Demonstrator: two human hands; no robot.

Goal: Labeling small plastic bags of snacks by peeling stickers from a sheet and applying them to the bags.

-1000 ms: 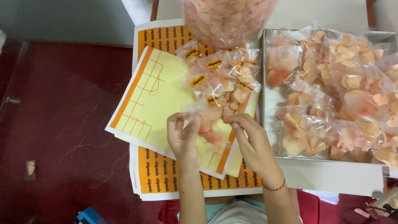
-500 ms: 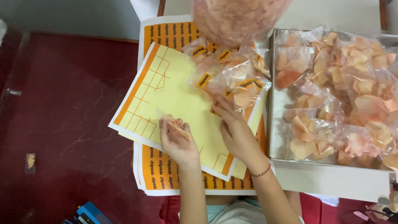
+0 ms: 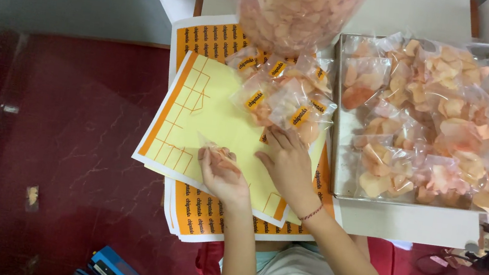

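Crackers in a small clear packet (image 3: 218, 151) sit pinched in the fingers of my left hand (image 3: 222, 175), held just above the yellow sticker sheet (image 3: 209, 121) near the front edge of the counter (image 3: 408, 221). My right hand (image 3: 288, 161) lies flat beside it, fingers spread loosely on the sheet, its tips touching the nearest of the labelled packets (image 3: 286, 99) heaped toward the middle. My worry is the sheet itself: it overhangs the counter's left edge, over the red floor (image 3: 71, 135), and so does the stack of orange printed sheets (image 3: 204, 210) under it. A careless push from either hand could, I think, slide the whole pile off. The packet is thin and its contents brittle, so too hard a pinch could crush the chips, and I cannot tell whether its mouth is sealed. The big bag of crackers (image 3: 298, 7) at the back edge leans over the labelled heap and might slump onto it. The metal tray (image 3: 339, 174) at the right is piled high, and packets near its rim could spill.
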